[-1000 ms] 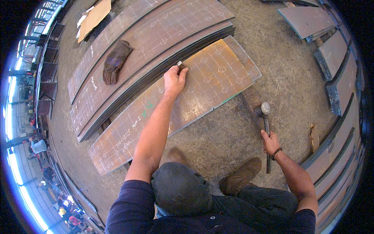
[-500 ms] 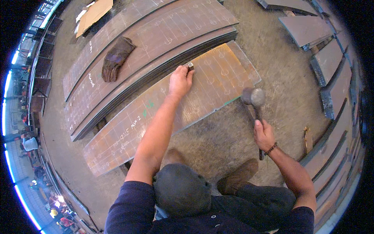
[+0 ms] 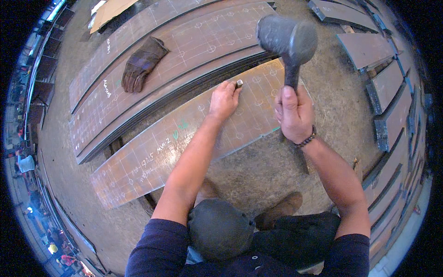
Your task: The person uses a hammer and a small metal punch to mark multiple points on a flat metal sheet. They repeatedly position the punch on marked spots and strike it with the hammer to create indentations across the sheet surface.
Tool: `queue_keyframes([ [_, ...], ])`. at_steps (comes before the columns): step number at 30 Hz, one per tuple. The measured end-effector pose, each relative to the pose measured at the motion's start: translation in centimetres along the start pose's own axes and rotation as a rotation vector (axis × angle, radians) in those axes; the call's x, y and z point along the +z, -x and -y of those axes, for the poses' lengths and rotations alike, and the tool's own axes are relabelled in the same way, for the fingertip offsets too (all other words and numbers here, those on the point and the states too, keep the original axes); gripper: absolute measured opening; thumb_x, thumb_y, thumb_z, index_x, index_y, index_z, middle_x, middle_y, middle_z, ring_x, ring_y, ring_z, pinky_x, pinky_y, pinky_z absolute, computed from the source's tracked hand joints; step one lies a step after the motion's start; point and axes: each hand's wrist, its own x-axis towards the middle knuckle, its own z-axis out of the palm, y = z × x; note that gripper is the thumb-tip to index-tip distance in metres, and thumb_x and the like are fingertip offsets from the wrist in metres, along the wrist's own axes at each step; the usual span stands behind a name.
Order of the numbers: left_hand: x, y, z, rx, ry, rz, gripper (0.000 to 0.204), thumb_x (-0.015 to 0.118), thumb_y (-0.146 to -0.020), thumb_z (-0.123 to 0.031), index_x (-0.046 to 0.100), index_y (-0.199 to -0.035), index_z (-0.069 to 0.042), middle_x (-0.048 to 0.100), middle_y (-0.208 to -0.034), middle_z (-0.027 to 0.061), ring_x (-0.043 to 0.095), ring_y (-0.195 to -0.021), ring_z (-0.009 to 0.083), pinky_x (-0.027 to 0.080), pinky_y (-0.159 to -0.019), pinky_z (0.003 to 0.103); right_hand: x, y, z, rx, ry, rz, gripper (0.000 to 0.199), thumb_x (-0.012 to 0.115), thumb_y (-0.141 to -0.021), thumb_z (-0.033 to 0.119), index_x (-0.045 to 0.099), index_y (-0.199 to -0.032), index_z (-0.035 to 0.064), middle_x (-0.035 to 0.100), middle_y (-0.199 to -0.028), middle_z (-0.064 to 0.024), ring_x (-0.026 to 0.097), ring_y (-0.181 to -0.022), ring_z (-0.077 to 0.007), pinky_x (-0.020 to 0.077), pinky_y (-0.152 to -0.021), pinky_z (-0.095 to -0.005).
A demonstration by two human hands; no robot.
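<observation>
My left hand [image 3: 224, 100] holds a small metal punch [image 3: 239, 84] upright against a long curved steel plate [image 3: 152, 157] marked with chalk grid lines and circles. My right hand [image 3: 293, 112] grips the handle of a heavy dark hammer [image 3: 287, 39], raised high above the plate, its head close to the camera. Both forearms reach out from the lower edge, over my bent knee.
A brown leather glove [image 3: 142, 63] lies on a second, larger curved plate [image 3: 194, 41] behind the first. More steel plates [image 3: 364, 48] are stacked on the right. A cardboard sheet [image 3: 110, 9] lies at the top left. My boot [image 3: 279, 211] rests on the concrete floor.
My right hand has swung the hammer up from the floor on the right to high above the plate. My left hand stays on the punch.
</observation>
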Motion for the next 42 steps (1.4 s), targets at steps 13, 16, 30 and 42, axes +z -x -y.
queue_keyframes([
  [13, -0.5, -0.2, 0.1, -0.076, 0.034, -0.018, 0.021, 0.068, -0.084, -0.019, 0.061, -0.082, 0.0, 0.063, -0.082, 0.0194, 0.062, -0.074, 0.0373, 0.049, -0.067, 0.044, -6.7, 7.7, -5.8, 0.678, 0.379, 0.001, 0.055, 0.051, -0.094, 0.055, 0.054, -0.075, 0.0035, 0.051, -0.059, -0.0065, 0.052, -0.053, -0.0184, 0.0428, -0.053, -0.0365],
  [16, -1.0, -0.6, 0.3, -0.244, 0.129, 0.008, 0.023, 0.069, -0.085, -0.022, 0.065, -0.085, 0.001, 0.066, -0.077, 0.0164, 0.063, -0.07, 0.0297, 0.05, -0.067, 0.04, -9.1, 12.2, -5.1, 0.849, 0.219, -0.186, 0.043, 0.06, -0.092, 0.047, 0.048, -0.076, 0.0096, 0.047, -0.057, -0.001, 0.046, -0.045, -0.0123, 0.0378, -0.041, -0.0309],
  [30, 2.6, -5.8, -3.5, -0.399, 0.174, 0.174, 0.032, 0.067, -0.088, -0.032, 0.071, -0.088, 0.0, 0.068, -0.071, 0.0063, 0.059, -0.062, 0.0138, 0.047, -0.061, 0.031, -16.5, 19.4, -10.4, 1.051, 0.199, -0.27, 0.04, 0.067, -0.086, 0.038, 0.049, -0.071, 0.0067, 0.048, -0.054, -0.0019, 0.049, -0.04, -0.0159, 0.0419, -0.036, -0.035],
  [42, 3.3, -5.0, -3.6, -0.355, 0.039, 0.157, 0.03, 0.069, -0.085, -0.028, 0.069, -0.091, 0.001, 0.069, -0.074, 0.0146, 0.064, -0.066, 0.0207, 0.05, -0.064, 0.035, -17.2, 19.6, -10.4, 1.025, 0.231, -0.208, 0.032, 0.067, -0.088, 0.03, 0.047, -0.079, 0.0065, 0.043, -0.052, -0.0008, 0.044, -0.037, -0.0141, 0.0393, -0.033, -0.033],
])
